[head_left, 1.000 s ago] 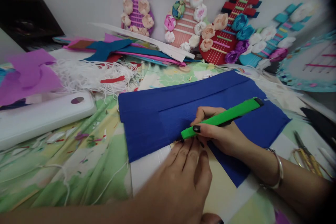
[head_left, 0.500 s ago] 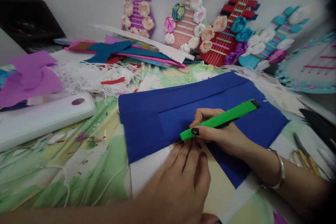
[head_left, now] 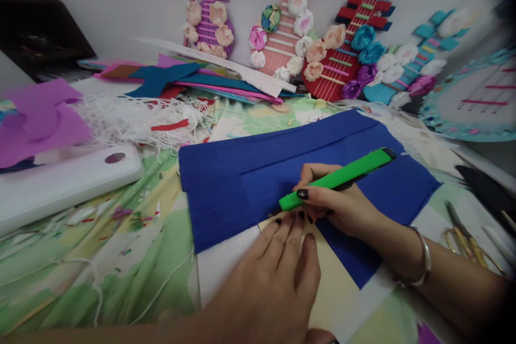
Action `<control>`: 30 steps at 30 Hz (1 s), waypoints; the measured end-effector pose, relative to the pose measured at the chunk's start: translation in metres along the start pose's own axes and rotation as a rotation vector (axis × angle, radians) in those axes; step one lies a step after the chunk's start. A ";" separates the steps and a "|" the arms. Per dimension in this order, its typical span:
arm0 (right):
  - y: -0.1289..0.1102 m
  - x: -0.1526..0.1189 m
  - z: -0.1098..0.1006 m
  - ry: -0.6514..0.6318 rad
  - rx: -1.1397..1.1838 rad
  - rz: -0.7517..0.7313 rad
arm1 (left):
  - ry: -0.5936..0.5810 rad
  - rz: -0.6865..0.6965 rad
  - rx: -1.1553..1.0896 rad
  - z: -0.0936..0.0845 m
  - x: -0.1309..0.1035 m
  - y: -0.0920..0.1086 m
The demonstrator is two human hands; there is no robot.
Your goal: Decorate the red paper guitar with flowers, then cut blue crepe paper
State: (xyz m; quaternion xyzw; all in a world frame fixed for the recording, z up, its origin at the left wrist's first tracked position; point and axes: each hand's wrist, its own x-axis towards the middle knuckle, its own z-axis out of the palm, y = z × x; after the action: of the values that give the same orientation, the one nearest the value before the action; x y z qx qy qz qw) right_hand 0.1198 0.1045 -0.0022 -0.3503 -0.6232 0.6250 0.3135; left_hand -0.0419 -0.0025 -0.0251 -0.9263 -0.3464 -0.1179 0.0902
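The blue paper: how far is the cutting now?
Looks done: nothing clearly; no cut-off piece shows. In hand: the right hand holds the green cutter, tip at the blue paper's near edge; the left hand presses flat beside it. Left: the paper seems mostly whole.

Table covered by a green patterned cloth point(head_left: 121, 258), bearing a blue crepe paper sheet point(head_left: 226, 183), white plastic case point(head_left: 60, 180), tangled white string point(head_left: 133, 118), purple paper point(head_left: 40, 121), stacked coloured foam sheets point(head_left: 193, 78) and gold-handled scissors point(head_left: 463, 231).
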 end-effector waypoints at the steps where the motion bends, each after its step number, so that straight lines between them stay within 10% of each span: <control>1: 0.000 0.000 0.000 0.002 0.000 0.000 | 0.002 0.000 0.000 0.000 0.000 0.000; 30: -0.001 -0.003 -0.004 0.010 -0.074 -0.022 | -0.014 -0.013 -0.040 0.001 0.000 -0.002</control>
State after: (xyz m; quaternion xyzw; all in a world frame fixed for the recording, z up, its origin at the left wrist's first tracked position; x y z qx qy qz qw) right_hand 0.1245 0.1040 -0.0015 -0.3578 -0.6480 0.5964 0.3104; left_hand -0.0431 -0.0014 -0.0258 -0.9264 -0.3506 -0.1189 0.0682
